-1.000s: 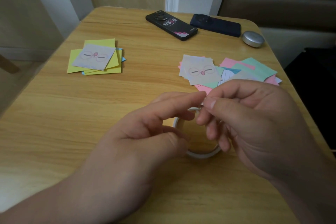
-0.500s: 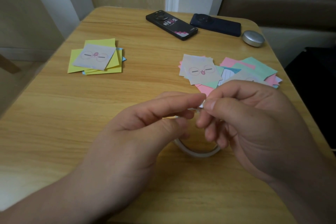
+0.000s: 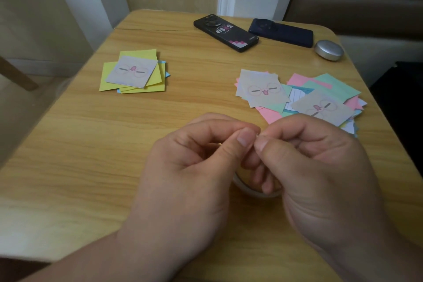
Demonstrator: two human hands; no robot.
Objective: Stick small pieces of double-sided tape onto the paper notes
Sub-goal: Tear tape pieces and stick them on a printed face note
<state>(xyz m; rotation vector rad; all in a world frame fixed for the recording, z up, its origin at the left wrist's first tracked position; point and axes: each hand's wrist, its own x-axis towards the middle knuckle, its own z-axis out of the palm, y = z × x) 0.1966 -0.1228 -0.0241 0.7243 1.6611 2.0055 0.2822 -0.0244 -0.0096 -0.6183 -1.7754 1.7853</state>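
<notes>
Left hand (image 3: 183, 167) and right hand (image 3: 320, 167) are held tip to tip, each pinched thumb-to-forefinger on a tiny tape piece (image 3: 257, 136), which is barely visible. The tape roll (image 3: 247, 190) is seen just beneath them on the table (image 3: 91, 144). Step judged: piece being torn or peeled off. Next, it needs to be pressed flat onto a note in the loose pile (image 3: 263, 91) just beyond.

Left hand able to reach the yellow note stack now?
Probably yes: only bare table lies between left hand and yellow note stack. It pinches a tape bit with the right hand, so it must release first.
</notes>
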